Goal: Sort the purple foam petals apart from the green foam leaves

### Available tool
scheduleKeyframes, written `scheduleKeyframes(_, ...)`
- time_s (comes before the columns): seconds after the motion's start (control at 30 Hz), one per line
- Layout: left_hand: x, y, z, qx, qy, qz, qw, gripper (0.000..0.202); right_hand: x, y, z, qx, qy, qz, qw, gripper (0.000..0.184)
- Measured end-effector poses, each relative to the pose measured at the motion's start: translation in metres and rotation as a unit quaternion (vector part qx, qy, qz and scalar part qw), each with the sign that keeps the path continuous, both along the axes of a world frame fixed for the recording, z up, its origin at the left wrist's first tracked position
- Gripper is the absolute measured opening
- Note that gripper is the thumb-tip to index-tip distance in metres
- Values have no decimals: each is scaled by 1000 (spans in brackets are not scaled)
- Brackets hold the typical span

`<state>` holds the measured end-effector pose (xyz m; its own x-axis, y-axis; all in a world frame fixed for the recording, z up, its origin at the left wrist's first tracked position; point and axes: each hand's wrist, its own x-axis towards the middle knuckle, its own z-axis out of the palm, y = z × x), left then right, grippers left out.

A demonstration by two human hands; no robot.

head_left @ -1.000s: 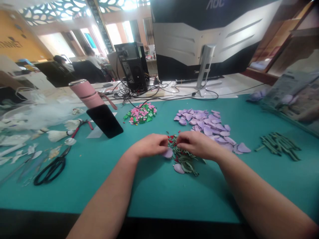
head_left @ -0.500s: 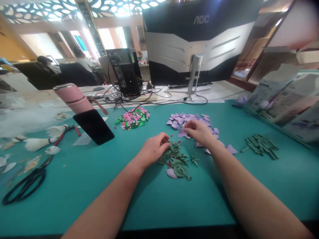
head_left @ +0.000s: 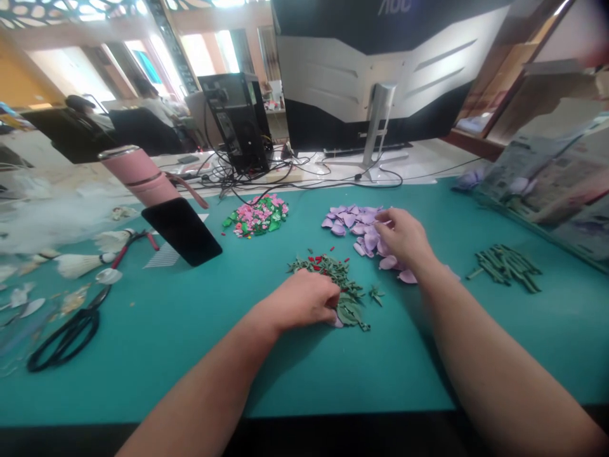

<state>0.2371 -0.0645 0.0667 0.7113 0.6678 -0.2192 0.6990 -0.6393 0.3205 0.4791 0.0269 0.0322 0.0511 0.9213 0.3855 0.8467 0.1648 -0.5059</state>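
My left hand (head_left: 309,296) is closed, its fingertips pinching a light purple petal (head_left: 338,322) at the near edge of a pile of small green leaf pieces (head_left: 349,289). Small red bits (head_left: 316,260) are mixed into that pile. A single green star-shaped piece (head_left: 376,294) lies just to the right. My right hand (head_left: 402,235) is over the right side of a spread of purple petals (head_left: 349,219). Its fingers are curled down among them, and the tips are partly hidden, so whatever they may hold cannot be made out.
Pink and green flower pieces (head_left: 259,216) lie at the back, and green stems (head_left: 507,266) at the right. A phone (head_left: 183,230) leans against a pink bottle (head_left: 140,174). Scissors (head_left: 66,336), pliers (head_left: 124,247) and shuttlecocks (head_left: 83,264) lie left. A monitor (head_left: 380,82) stands behind.
My left hand has moved nearer and right, from the leaf pile's far side to the petal at its near edge. The right hand has shifted right across the purple petals. The camera has tilted down slightly.
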Motion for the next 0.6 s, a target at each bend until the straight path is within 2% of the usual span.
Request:
scheduleKeyframes(0.27,9,-10,-2,71,78,-31,994,19,-4,-2,2,29,28,18,999,19)
scheduleKeyframes(0.6,6,-15,2,99,75,-65,990,19,-9,-6,6,33,42,39,998,17)
